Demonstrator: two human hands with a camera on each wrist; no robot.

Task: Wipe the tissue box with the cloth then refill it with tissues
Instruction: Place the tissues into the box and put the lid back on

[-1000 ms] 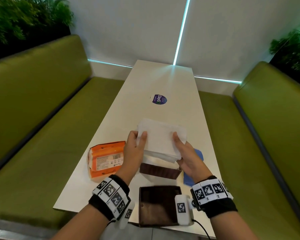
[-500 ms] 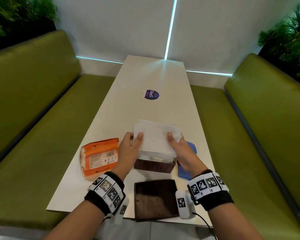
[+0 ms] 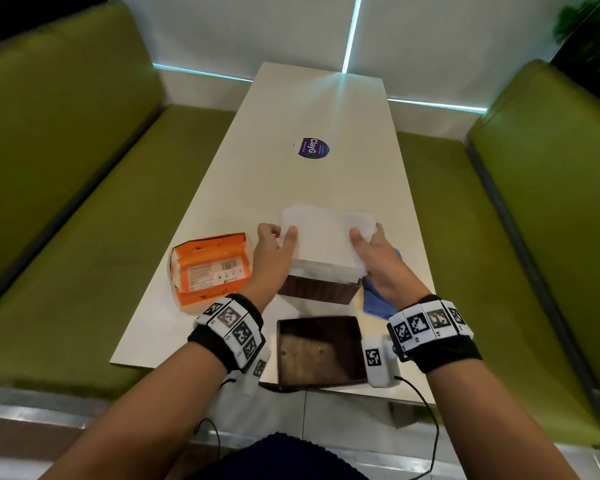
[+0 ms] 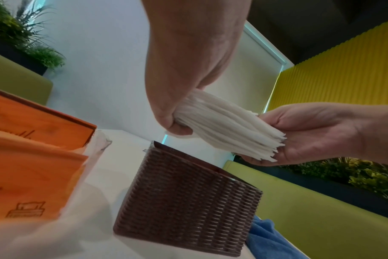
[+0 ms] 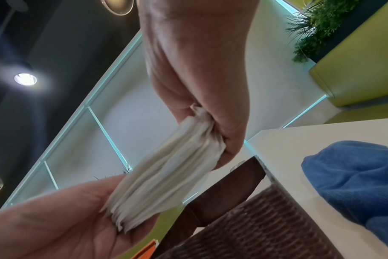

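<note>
A thick white stack of tissues [image 3: 324, 239] hangs just above the open brown woven tissue box [image 3: 317, 292] in the middle of the table. My left hand [image 3: 274, 242] grips the stack's left end and my right hand [image 3: 369, 245] grips its right end, thumbs on top. The left wrist view shows the tissue stack [image 4: 228, 129] pinched above the box [image 4: 188, 201]; the right wrist view shows the stack [image 5: 166, 177] over the box rim [image 5: 228, 189]. A blue cloth [image 3: 378, 299] lies beside the box on the right, partly under my right wrist. The box's brown lid [image 3: 321, 351] lies upside down near the front edge.
An opened orange tissue packet [image 3: 210, 271] lies left of the box. A purple sticker [image 3: 313, 149] marks the table [image 3: 326, 116] further back. Green benches [image 3: 66, 168] run along both sides. The table's near edge is just below the lid.
Both hands have lowered the tissue stack toward the brown box, so that it now hides most of the opening. The head view has tilted downward a little.
</note>
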